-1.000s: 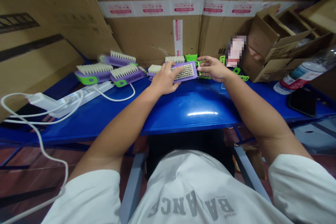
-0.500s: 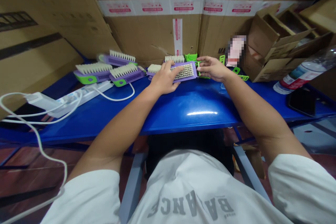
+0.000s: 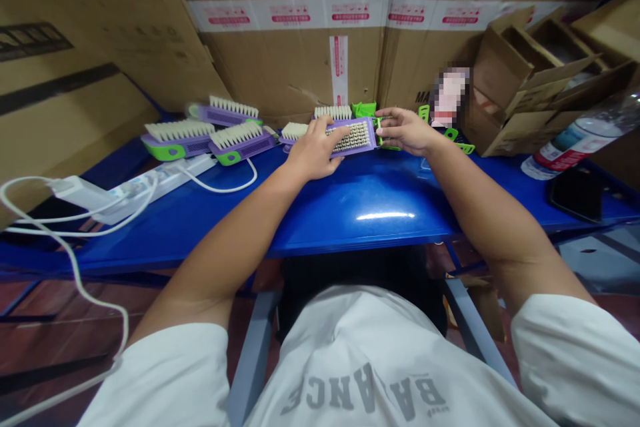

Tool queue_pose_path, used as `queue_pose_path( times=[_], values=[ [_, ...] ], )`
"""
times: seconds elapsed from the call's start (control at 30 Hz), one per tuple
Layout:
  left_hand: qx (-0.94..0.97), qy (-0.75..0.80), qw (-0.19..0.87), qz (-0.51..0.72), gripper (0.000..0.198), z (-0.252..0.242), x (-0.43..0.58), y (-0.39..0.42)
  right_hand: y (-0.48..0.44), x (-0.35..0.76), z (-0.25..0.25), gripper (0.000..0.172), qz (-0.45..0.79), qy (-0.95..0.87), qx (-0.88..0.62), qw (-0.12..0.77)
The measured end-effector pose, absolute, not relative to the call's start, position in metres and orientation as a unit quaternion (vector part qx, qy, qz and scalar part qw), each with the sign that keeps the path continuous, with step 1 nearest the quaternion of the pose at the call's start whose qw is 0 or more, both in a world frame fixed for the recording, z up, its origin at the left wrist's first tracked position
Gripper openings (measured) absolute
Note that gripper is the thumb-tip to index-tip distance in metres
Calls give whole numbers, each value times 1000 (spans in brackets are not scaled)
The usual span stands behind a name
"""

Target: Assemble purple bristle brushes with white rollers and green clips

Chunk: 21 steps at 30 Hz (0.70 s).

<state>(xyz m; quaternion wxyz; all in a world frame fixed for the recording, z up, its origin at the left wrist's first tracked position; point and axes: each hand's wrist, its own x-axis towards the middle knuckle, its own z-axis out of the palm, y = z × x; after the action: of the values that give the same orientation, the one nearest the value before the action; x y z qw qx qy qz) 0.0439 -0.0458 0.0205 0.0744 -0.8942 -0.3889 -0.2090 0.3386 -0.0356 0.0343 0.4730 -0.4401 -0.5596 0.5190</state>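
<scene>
Centre of the frame, far edge of the blue table (image 3: 380, 207): the left hand (image 3: 313, 150) is clamped over the purple brush (image 3: 356, 137), bristles up, pinning it to the tabletop. The right hand (image 3: 405, 130) looks pinched on the green plastic piece (image 3: 383, 141) right at the brush's end, touching it. My take: press down firmly with the left so the brush can't skid, and line the green bit up square before pushing. More purple-and-green brushes (image 3: 240, 140) sit upper left, beside the power strip (image 3: 150, 183).
</scene>
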Motion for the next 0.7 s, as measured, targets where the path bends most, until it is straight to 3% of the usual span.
queue_pose_path(
  times=[0.7],
  values=[
    [-893, -395, 74, -202, 69, 21, 45, -48, -34, 338, 31, 43, 530, -554, -431, 477]
  ],
)
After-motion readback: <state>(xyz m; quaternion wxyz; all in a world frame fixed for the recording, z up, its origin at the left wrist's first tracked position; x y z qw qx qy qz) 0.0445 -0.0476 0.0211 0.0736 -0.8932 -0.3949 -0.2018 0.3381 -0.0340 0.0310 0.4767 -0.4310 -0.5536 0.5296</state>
